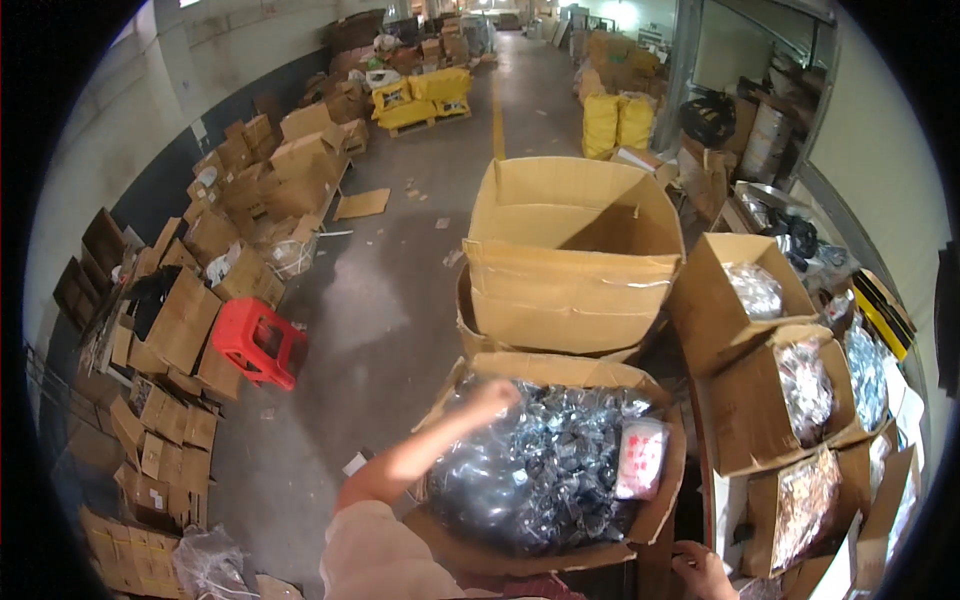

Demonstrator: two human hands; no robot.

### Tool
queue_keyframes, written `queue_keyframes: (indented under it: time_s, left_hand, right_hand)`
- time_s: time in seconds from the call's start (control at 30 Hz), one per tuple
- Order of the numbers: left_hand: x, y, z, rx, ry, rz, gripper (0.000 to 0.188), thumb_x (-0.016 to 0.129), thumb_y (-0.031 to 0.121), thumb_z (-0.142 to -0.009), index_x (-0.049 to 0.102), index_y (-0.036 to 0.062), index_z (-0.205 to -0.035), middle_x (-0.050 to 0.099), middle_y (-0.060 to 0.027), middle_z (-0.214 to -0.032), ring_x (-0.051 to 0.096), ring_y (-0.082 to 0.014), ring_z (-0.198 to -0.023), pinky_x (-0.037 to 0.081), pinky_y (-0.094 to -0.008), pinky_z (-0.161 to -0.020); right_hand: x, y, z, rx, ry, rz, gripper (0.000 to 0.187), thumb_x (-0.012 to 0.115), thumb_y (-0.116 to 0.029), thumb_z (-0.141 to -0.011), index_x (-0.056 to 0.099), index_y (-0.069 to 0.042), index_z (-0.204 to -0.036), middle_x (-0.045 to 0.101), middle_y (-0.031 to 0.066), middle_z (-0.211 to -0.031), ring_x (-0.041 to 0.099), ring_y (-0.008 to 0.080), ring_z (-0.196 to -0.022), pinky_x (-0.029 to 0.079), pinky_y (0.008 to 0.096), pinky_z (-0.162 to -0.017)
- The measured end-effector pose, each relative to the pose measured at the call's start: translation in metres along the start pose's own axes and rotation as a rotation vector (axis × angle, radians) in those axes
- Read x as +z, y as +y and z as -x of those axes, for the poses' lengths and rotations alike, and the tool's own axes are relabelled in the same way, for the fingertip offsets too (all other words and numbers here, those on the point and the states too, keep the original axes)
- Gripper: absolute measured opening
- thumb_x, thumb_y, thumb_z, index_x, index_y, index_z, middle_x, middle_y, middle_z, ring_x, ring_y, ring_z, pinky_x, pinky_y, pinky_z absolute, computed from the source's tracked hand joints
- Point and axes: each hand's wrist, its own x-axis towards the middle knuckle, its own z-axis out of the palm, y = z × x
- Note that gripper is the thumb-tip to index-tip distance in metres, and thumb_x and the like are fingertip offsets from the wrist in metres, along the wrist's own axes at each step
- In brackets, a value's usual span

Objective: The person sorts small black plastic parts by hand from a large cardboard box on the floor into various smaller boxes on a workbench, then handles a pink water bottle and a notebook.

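In front of me stands an open cardboard box [590,370] lined with a clear plastic bag [480,480]. Many small dark pieces [575,460], seemingly in clear wrapping, fill it; their kind cannot be made out. My left hand [493,397] reaches over the box's far left part, its fingers closed on the bag's plastic, slightly blurred. A white packet with red print [641,458] lies on top at the right side. My right hand [702,570] is low beside the box's near right corner, fingers loosely bent and apart, with nothing visible in them.
A larger empty-looking carton [570,295] stands just beyond. Open boxes of plastic-wrapped goods [755,290] line my right. A red stool [260,342] and stacked cartons [180,320] are at left. Yellow sacks [425,95] sit on a pallet farther down the aisle.
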Motion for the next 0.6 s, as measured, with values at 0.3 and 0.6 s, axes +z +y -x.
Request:
queue_keyframes:
  time_s: [0.3,0.6]
  left_hand:
    - [-0.091,-0.105,-0.268,0.056,0.136,-0.300,0.042,0.057,0.034,-0.095,0.064,0.0060,-0.126,0.064,-0.0223,-0.128,0.061,-0.0408,-0.119,0.049,-0.0449,-0.100]
    - [-0.112,-0.191,-0.300,-0.255,0.031,-0.486,0.058,0.056,0.045,-0.098,0.055,0.0025,-0.138,0.060,-0.0163,-0.138,0.061,-0.0295,-0.120,0.048,-0.0416,-0.105]
  right_hand:
    - [0.103,0.108,-0.018,0.633,-0.026,-0.380,0.055,0.066,-0.038,-0.097,0.052,-0.008,-0.141,0.066,0.0103,-0.126,0.061,0.0201,-0.115,0.052,0.0368,-0.095]
    - [0.100,0.068,-0.104,0.654,-0.137,-0.287,0.055,0.064,-0.031,-0.100,0.047,-0.007,-0.146,0.074,0.0090,-0.110,0.070,0.0176,-0.086,0.057,0.0315,-0.066]
